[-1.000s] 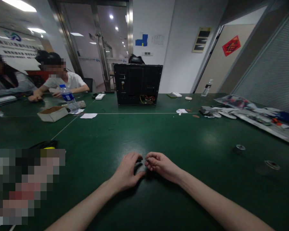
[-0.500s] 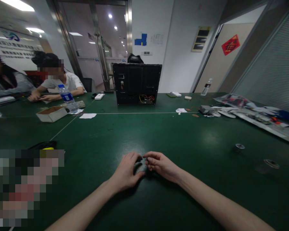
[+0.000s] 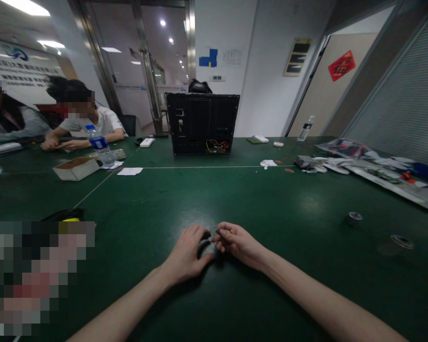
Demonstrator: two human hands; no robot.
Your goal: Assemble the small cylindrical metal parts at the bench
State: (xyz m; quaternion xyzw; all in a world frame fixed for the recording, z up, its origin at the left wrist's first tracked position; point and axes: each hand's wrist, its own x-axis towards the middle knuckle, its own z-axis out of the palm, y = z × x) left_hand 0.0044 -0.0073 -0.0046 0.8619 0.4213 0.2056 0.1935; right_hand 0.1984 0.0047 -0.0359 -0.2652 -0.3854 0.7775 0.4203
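Note:
Both hands meet low over the green table (image 3: 231, 194), near the middle of the view. My left hand (image 3: 189, 251) rests at the table with fingers and thumb curled around a small pale grey thing (image 3: 207, 246), mostly hidden, whose kind I cannot make out. Just to its right, my right hand (image 3: 237, 243) is closed in a pinch, thumb against the index finger, beside that grey thing. Whatever lies between those fingertips is too small to name.
Two small round containers (image 3: 354, 218) stand to the right. A black panel-like case (image 3: 203, 123) with exposed wires is at the back. Left are an open box (image 3: 76, 169), a water bottle (image 3: 99, 143) and two seated people (image 3: 89, 123). Packaging and parts (image 3: 388, 175) lie far right.
The right thumb and fingers have shifted slightly, with the thumb now higher over the index finger. Less of the grey thing shows. My left hand stays almost still.

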